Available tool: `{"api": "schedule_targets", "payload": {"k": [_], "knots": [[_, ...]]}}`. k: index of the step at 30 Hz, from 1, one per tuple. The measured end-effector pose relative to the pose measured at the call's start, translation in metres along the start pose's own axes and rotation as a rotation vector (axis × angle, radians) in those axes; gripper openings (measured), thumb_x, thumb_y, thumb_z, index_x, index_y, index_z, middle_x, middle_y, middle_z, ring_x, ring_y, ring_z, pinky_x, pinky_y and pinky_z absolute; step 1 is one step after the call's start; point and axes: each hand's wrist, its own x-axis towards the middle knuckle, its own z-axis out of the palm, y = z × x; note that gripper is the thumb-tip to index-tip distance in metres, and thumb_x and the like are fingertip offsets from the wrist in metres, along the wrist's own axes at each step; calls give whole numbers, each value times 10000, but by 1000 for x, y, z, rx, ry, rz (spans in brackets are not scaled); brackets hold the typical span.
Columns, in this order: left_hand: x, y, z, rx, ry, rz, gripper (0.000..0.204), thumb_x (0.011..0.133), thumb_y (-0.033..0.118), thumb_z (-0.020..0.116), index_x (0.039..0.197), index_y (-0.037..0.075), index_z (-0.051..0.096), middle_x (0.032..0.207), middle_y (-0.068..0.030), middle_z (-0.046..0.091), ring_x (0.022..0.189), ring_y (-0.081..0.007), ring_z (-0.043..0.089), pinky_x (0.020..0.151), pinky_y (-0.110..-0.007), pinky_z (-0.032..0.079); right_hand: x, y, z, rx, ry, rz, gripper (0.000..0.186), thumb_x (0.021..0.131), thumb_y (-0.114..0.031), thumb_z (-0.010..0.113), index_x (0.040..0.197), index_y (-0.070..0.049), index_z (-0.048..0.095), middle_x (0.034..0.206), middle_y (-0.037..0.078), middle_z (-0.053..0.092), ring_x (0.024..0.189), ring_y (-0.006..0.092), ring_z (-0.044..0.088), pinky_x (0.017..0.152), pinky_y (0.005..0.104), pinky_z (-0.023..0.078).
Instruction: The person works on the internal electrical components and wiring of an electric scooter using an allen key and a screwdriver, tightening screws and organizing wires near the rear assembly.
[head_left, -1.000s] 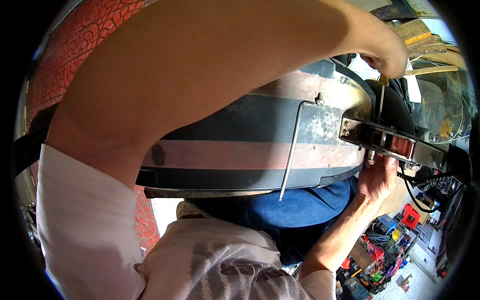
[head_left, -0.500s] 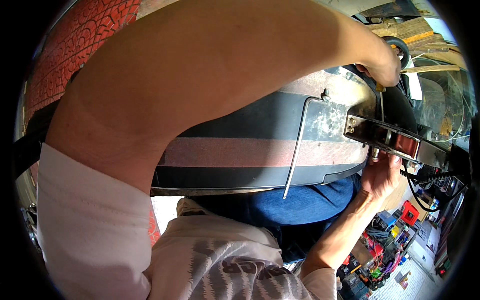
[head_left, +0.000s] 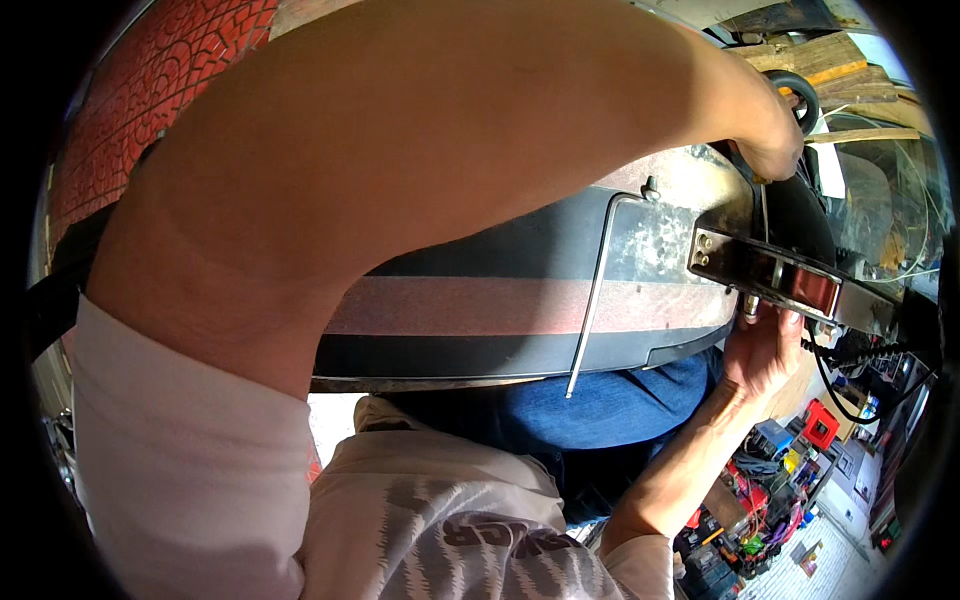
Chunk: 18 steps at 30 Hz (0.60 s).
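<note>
My left arm crosses the top of the view, and my left hand [head_left: 770, 145] is closed at the upper right around a screwdriver. The fingers hide most of its handle; the thin shaft [head_left: 766, 212] runs down to a dark metal bracket [head_left: 740, 262] with a copper-coloured part inside. Under the bracket, my right hand [head_left: 762, 352] has its fingertips pressed up beside a small metal fitting [head_left: 751, 308]; whether they grip it is hard to see. An L-shaped hex key [head_left: 596, 290] lies across the black, striped curved panel [head_left: 480, 305], its short end near a bolt [head_left: 652, 188].
A black cable [head_left: 835, 400] hangs beside my right hand. Wood pieces [head_left: 840, 65] and a black ring [head_left: 800, 95] are beyond my left hand. Boxes and tools [head_left: 740, 500] crowd the lower right. Red patterned paving [head_left: 170, 110] is at the upper left.
My left hand has turned and dropped slightly around the screwdriver, and my left forearm has sunk a little. My right hand and the hex key have stayed put.
</note>
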Motion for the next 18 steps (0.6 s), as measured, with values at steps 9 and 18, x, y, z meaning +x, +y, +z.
{"api": "schedule_targets", "payload": {"k": [9,18], "knots": [[9,1,7,-24,-21,-42,464,1003,244,465,1340,43,711,1389,-178,681,1253,-383,645,1044,-519,503,-1,2,-10,36,-56,3,523,1003,-209,717,1484,-68,569,1414,128,672,1255,239,675,1069,400,562],[46,-14,32,310,-11,212,388,1035,222,503,1258,5,736,1322,-158,715,1205,-370,672,971,-473,557,-1,2,-11,37,-48,2,528,1003,-209,716,1487,-64,565,1427,136,664,1257,253,679,1093,417,552]]}}
